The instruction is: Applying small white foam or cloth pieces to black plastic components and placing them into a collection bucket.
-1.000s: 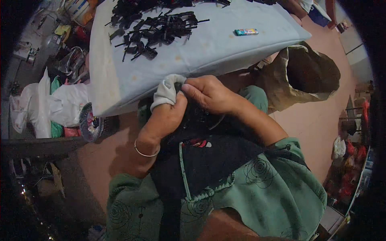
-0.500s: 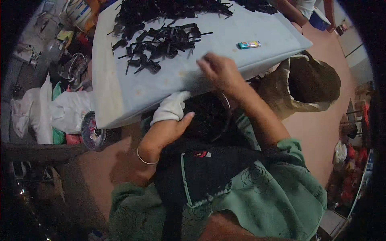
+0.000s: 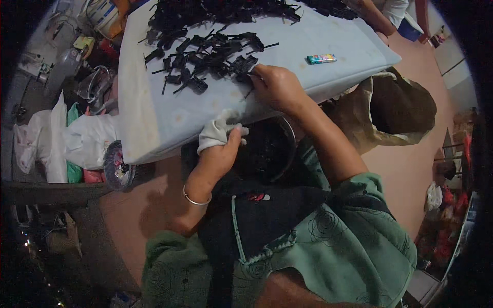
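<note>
At the near edge of a pile of black plastic parts [image 3: 197,59], my right hand [image 3: 280,87] has its fingers closed on one black plastic part [image 3: 242,65] with a thin tail. The parts lie on a white-covered table [image 3: 179,120]. My left hand [image 3: 221,146] is lower, by the table's front edge, with white cloth [image 3: 213,134] over its fingers and the thumb bare. That thumb bends in against the covered fingers; what they hold, if anything, is hidden. Below both hands, a round dark tub [image 3: 290,136] holds more black pieces.
A small bright-coloured packet [image 3: 321,59] lies on the table's right side. A large open brown sack [image 3: 367,110] stands beyond the right edge. White bags [image 3: 95,141] and a clear bowl [image 3: 117,172] are at the left. Another person's arm [image 3: 375,15] shows at the far right corner.
My right hand has moved slightly left to the pile's edge and now grips a black part. The left thumb has come in against the cloth-covered fingers.
</note>
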A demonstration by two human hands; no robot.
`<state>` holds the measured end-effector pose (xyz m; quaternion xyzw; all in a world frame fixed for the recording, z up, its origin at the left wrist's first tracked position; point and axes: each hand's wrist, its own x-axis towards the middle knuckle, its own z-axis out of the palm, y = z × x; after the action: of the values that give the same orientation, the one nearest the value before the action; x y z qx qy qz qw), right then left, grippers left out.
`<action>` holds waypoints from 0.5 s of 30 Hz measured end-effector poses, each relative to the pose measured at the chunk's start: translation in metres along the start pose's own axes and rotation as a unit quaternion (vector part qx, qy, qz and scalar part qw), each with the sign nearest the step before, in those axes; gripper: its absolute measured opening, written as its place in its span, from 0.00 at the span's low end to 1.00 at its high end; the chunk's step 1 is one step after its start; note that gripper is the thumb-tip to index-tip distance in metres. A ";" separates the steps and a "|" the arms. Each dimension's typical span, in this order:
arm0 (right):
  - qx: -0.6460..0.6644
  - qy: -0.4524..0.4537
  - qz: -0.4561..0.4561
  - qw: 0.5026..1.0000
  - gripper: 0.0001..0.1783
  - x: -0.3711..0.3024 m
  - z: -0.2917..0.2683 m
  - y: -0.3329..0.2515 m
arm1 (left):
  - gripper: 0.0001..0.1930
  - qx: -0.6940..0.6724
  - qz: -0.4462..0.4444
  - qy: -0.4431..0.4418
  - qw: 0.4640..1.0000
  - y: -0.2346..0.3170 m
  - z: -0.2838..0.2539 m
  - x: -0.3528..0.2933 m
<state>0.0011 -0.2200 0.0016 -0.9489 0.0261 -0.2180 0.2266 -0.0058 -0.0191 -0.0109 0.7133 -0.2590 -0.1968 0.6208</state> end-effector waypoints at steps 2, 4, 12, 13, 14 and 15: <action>0.025 0.039 -0.020 0.999 0.06 -0.003 -0.002 0.001 | 0.14 0.031 0.010 0.014 0.999 0.020 0.004 0.004; -0.015 0.027 -0.034 0.999 0.06 -0.007 -0.011 -0.004 | 0.15 0.093 0.047 0.061 0.993 0.023 0.003 0.004; 0.016 -0.095 -0.291 0.952 0.10 -0.045 -0.032 -0.051 | 0.13 0.318 0.181 0.127 0.922 0.053 -0.003 0.000; 0.016 -0.094 -0.290 0.952 0.10 -0.046 -0.033 -0.051 | 0.12 0.235 0.129 0.099 0.958 0.052 -0.005 -0.001; 0.095 -0.093 -0.262 0.956 0.08 -0.048 -0.034 -0.052 | 0.12 0.149 0.075 0.069 0.984 0.052 -0.006 -0.001; 0.174 -0.093 -0.234 0.952 0.07 -0.050 -0.035 -0.053 | 0.11 0.061 0.020 0.040 0.997 0.051 -0.006 -0.003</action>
<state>-0.0614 -0.1797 0.0330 -0.8903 -0.2567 -0.1766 0.3320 -0.0111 -0.0173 0.0405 0.7516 -0.2594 -0.1393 0.5902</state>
